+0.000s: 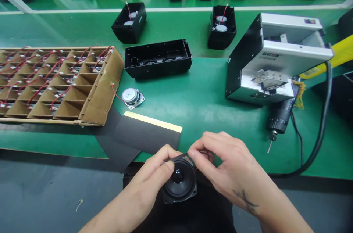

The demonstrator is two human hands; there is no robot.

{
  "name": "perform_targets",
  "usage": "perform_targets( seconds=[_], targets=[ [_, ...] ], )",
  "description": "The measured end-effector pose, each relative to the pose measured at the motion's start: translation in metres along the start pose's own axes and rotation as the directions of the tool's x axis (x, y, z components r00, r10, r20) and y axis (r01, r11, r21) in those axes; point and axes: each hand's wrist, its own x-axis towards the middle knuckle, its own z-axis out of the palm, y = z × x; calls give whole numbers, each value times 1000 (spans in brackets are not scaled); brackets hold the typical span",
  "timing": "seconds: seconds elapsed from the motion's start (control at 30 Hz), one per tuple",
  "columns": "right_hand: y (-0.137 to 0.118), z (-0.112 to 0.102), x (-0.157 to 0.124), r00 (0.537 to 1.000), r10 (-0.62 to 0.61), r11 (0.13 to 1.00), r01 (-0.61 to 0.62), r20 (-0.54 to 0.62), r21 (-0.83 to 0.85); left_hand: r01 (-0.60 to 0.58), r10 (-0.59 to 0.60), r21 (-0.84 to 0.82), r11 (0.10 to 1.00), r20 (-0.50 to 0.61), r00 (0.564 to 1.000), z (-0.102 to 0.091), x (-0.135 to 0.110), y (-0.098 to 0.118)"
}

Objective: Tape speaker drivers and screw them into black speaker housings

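My left hand (pixel 154 174) grips a small round black speaker (pixel 180 183) by its square frame, cone facing up, just below the bench edge. A thin black strip (pixel 180 156) lies along the speaker's far rim under my left fingers. Its other end is pinched between the thumb and forefinger of my right hand (pixel 220 159). Red wire shows partly behind the right fingers. Beyond my left hand are black sheets (pixel 149 133), the upper one with a yellow strip on its edge. A second speaker (pixel 131 97) lies magnet-up on the green bench with a red wire.
At left, a cardboard box (pixel 95 110) with dividers holds several wired speakers. An open black housing (pixel 158 65) lies mid-bench; two more housings (pixel 129 25) with speakers inside stand behind. At right are a silver machine (pixel 275 60), an electric screwdriver (pixel 278 117) and a thick black cable (pixel 322 130).
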Motion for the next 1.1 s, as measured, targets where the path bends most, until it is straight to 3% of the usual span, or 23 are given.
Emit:
perform_targets(
  seconds=[0.2, 0.33, 0.63, 0.87, 1.1],
  targets=[
    [5, -1, -6, 993, -117, 993, 116, -5, -29, -29, 29, -6, 1000, -26, 999, 4, 2, -1],
    [6, -1, -5, 975, -220, 956, 211, -23, -206, 3, -3, 11, 1000, -51, 999, 5, 4, 1],
    [-13, -7, -2, 939, -337, 811, 251, -70, -528, 6, 32, 255, 967, -143, 989, 6, 2, 2],
    [-11, -5, -11, 958, -243, 904, 168, -149, -393, -111, 118, 244, 963, -16, 993, 5, 3, 12],
    [-10, 1, -13, 976, -178, 952, 138, -128, -272, 35, -40, 144, 989, 30, 999, 7, 1, 23]
  ],
)
